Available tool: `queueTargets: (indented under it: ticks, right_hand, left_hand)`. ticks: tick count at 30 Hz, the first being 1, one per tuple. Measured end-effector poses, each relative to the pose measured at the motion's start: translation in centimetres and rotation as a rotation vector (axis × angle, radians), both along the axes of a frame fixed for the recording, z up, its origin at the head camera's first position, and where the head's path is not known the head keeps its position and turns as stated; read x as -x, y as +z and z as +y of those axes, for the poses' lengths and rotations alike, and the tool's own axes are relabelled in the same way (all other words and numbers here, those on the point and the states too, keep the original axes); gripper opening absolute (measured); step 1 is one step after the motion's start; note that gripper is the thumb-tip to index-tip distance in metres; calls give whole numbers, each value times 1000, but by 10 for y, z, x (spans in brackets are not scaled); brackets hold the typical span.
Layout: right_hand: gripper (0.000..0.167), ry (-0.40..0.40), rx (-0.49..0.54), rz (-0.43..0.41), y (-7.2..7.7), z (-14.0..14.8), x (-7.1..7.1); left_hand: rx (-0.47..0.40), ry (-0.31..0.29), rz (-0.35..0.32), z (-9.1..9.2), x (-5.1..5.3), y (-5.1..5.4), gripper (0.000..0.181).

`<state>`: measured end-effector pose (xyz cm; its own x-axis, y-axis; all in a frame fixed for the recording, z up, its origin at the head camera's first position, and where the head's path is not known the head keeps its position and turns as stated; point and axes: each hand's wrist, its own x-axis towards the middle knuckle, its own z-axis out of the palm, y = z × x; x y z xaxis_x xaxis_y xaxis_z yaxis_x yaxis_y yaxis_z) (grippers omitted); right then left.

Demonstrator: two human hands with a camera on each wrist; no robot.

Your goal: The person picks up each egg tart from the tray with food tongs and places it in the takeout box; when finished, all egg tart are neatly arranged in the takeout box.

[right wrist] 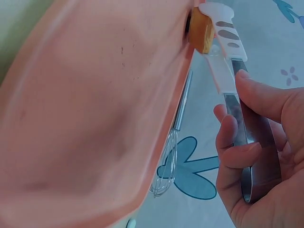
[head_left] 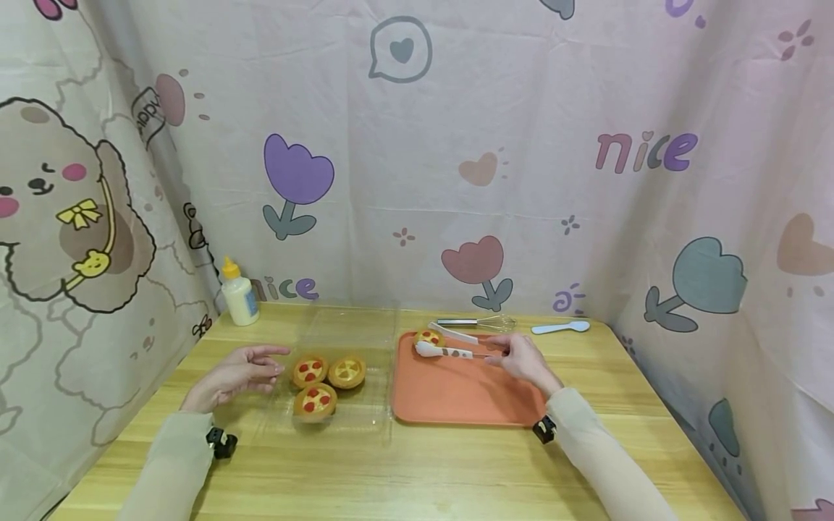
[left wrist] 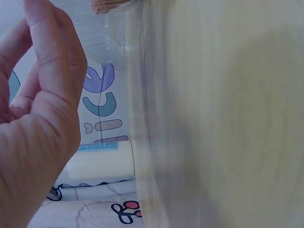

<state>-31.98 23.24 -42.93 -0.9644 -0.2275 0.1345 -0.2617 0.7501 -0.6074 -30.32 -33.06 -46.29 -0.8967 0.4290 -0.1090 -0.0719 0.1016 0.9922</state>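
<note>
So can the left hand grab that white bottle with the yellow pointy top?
Probably yes. The left hand looks empty, and the white bottle stands beyond it with nothing seen between them. The clear plastic container lies to the right, seemingly out of the way.

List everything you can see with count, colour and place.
table: 1, yellowish wood, centre
tray: 1, orange, right of centre
tongs: 1, white and silver, over tray
lone tart: 1, golden, between tongs' tips
box: 1, clear, left of tray
other tarts: 3, golden, in box
whisk: 1, silver, behind tray
spoon: 1, pale blue, far right
bottle: 1, cream, yellow cap, far left
printed cloth: count unclear, pale, behind and beside table
wrist devices: 2, black, one per wrist
sleeves: 2, cream, on forearms
left hand: 1, bare, beside box
right hand: 1, bare, holding tongs
</note>
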Motion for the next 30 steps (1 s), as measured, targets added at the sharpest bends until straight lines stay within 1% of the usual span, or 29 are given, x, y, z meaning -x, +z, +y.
queueTargets:
  ticks: [6,11,15,22,30]
  right_hand:
    - [39,-11,-1,11,1,1,-2]
    - [39,-7,11,36,6,-1,-5]
    - [39,6,17,56,11,-3,-9]
    - [39,0,17,64,12,-4,-12]
    - [38,26,86,67,15,-10,-16]
  left_hand:
    - [10,6,-1,-1,0,-2,54]
    - [-2,3,-4,-1,0,-2,52]
    - [-4,0,-6,0,1,-1,54]
    - [1,-1,-17,0,2,-2,57]
    - [-18,3,-12,0,1,-1,59]
